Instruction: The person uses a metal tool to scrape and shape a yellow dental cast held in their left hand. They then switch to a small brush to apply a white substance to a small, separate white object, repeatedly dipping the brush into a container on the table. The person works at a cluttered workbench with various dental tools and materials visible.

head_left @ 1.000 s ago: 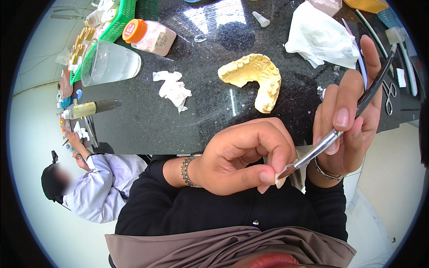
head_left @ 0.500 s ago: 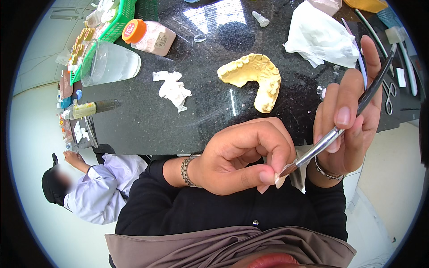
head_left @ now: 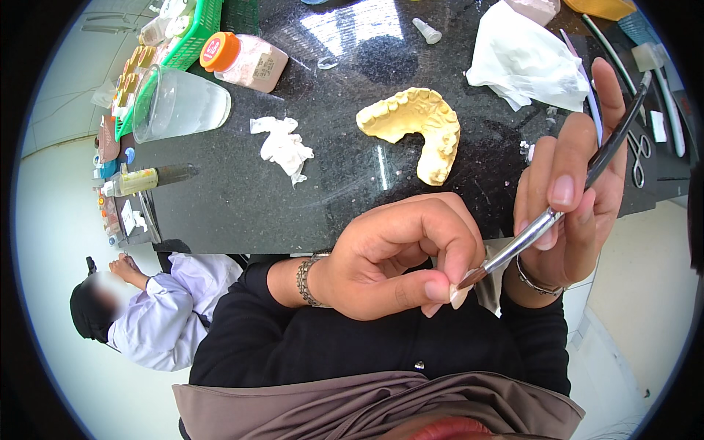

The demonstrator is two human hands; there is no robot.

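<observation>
My left hand (head_left: pixel 400 257) is closed, pinching a small white tooth-shaped piece (head_left: pixel 458 298) between thumb and index finger in front of my chest. My right hand (head_left: pixel 572 198) grips a paintbrush (head_left: pixel 529 236) with a dark handle and silver ferrule, slanting down to the left. Its brown bristles touch the white piece at my left fingertips. Past my left hand, a cream-yellow dental cast (head_left: pixel 440 136), a curved arch with teeth, lies on the dark table.
On the black table (head_left: pixel 242 213) stand a plastic cup (head_left: pixel 180 103) of clear liquid and an orange-capped jar (head_left: pixel 249 62) tipped over. Crumpled white tissue (head_left: pixel 286 149), a white cloth (head_left: pixel 524 62) and scissors (head_left: pixel 639 158) lie about. A co-worker (head_left: pixel 165 315) sits at the left.
The brush bristles have shifted slightly on the white piece; both my hands stay almost in place. At the left, the co-worker's head and hand have moved a little.
</observation>
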